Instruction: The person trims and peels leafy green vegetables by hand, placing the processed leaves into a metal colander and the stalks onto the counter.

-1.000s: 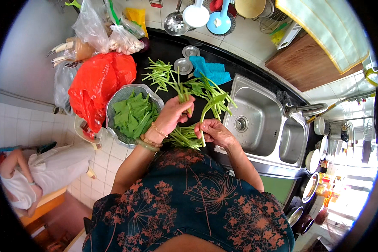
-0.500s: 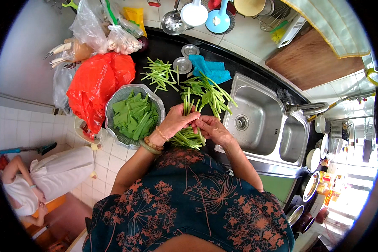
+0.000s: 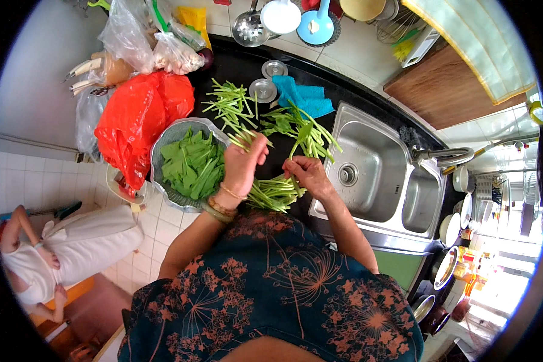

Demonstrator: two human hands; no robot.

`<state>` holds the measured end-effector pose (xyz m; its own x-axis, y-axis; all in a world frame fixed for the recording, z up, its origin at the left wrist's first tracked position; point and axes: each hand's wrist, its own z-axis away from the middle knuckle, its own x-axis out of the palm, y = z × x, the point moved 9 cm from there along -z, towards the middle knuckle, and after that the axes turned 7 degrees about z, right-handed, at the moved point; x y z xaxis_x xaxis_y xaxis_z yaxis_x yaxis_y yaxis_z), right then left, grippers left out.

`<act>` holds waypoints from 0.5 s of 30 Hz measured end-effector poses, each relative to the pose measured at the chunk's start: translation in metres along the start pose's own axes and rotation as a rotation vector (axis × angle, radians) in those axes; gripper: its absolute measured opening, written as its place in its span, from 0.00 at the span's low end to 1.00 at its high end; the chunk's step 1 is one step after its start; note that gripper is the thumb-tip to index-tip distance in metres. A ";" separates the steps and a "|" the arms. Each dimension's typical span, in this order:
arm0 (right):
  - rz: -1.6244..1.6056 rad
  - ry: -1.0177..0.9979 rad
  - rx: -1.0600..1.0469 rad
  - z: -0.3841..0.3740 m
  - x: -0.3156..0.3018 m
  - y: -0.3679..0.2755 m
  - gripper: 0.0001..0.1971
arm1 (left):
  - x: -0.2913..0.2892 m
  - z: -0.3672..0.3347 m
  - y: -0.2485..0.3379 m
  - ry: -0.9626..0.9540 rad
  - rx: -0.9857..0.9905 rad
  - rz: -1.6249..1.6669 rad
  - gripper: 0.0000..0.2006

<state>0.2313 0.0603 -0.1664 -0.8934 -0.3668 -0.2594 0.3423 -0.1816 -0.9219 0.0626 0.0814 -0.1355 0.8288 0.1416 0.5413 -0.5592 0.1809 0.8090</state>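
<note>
My left hand [image 3: 242, 167], wearing bracelets, is closed around several cut green stems [image 3: 240, 137] that stick out past the fingers. To its right, my right hand [image 3: 309, 177] pinches a leafy green stalk [image 3: 304, 130] by its stem. A pile of leafy greens [image 3: 321, 146] lies just beyond the right hand, by the sink. Between my body and my hands rests another heap of stems [image 3: 273, 194]. Loose cut stems [image 3: 230, 99] lie farther back on the counter. Left of my left hand, a clear ribbed bowl [image 3: 163, 136] holds picked leaves [image 3: 190, 166].
A double steel sink [image 3: 368, 172] with a faucet [image 3: 446, 155] is on the right. A blue cloth [image 3: 304, 98] and two metal lids [image 3: 263, 90] lie at the back. A red plastic bag [image 3: 136, 120] stands left of the bowl. Another person [image 3: 39, 265] is at lower left.
My hands have come apart. The left moved left with stems in its fingers, toward the loose cut stems; the right stays near the sink with a stalk.
</note>
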 end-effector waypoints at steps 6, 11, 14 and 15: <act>0.789 0.268 -0.133 -0.028 -0.043 0.022 0.10 | -0.005 -0.007 -0.001 -0.134 -0.238 0.464 0.04; 0.908 0.322 -0.194 -0.021 -0.041 0.007 0.07 | -0.021 0.000 -0.004 -0.107 -0.239 0.435 0.05; 0.834 0.027 -0.178 -0.006 -0.013 0.015 0.07 | -0.029 0.000 0.001 -0.073 -0.198 0.436 0.06; 0.865 -0.047 -0.159 0.001 -0.001 0.019 0.07 | -0.029 0.000 0.004 -0.053 -0.200 0.462 0.06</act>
<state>0.2384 0.0565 -0.1836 -0.3258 -0.3547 -0.8764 0.8457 0.3050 -0.4379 0.0365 0.0778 -0.1480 0.4911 0.2026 0.8472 -0.8556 0.2947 0.4255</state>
